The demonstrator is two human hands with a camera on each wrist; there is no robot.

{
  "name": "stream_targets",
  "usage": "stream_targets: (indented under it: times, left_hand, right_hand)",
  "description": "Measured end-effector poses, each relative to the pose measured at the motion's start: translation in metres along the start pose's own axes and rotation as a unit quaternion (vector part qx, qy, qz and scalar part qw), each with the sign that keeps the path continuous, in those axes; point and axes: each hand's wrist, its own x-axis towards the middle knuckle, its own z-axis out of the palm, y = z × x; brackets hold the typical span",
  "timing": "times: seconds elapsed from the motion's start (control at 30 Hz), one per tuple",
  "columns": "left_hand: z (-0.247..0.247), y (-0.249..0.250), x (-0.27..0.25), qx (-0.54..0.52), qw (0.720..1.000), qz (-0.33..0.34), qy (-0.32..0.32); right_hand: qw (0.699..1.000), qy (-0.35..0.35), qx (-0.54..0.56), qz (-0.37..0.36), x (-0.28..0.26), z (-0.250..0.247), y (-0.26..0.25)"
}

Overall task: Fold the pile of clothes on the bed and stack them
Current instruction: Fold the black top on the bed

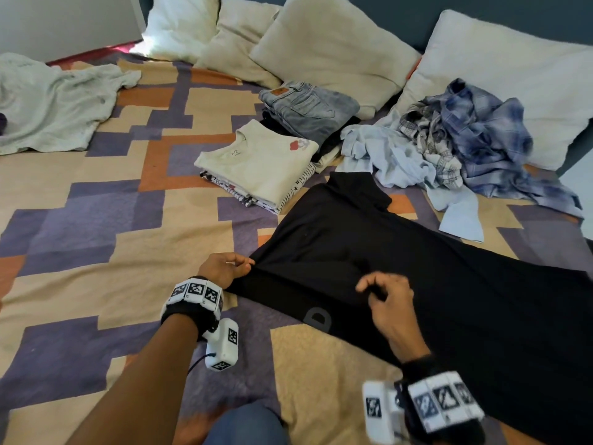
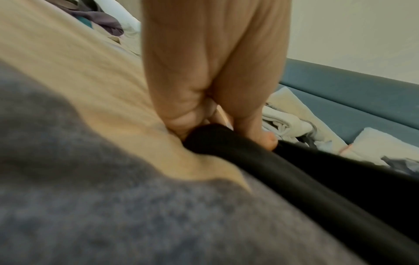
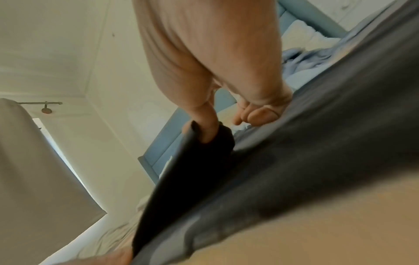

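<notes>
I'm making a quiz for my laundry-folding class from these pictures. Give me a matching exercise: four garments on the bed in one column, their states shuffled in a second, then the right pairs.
Things:
1. black top
2. jeans
3. cream T-shirt
4. blue plaid shirt

States:
A. crumpled in the unfolded heap
B. folded, top of the nearer stack
C. spread flat, pinched by the left hand and right hand
D. folded, top of the farther stack

Pairs: 1-C, 2-D, 3-B, 4-A
</notes>
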Motion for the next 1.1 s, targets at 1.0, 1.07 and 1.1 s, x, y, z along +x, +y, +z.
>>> stream_targets:
  times: [1.0,1.07,1.1]
  left_hand:
    - [-0.008,-0.001,-0.033,-0.26,0.962,-0.047,-0.062]
    - [-0.008,0.003,-0.033,-0.282,0.956,-0.062,-0.058]
    - [-0.006,0.006,-0.034,-0.293,0.952,-0.07,-0.054]
  right_hand:
    - [0.93,-0.078,0.317,0.17,-0.062,-0.016,0.023]
    - [0.905,-0.079,0.369,0.195,-0.059,-0.023,0.014]
    - [0.898,-0.077,0.379,0.21,-0.057,-0.024,0.011]
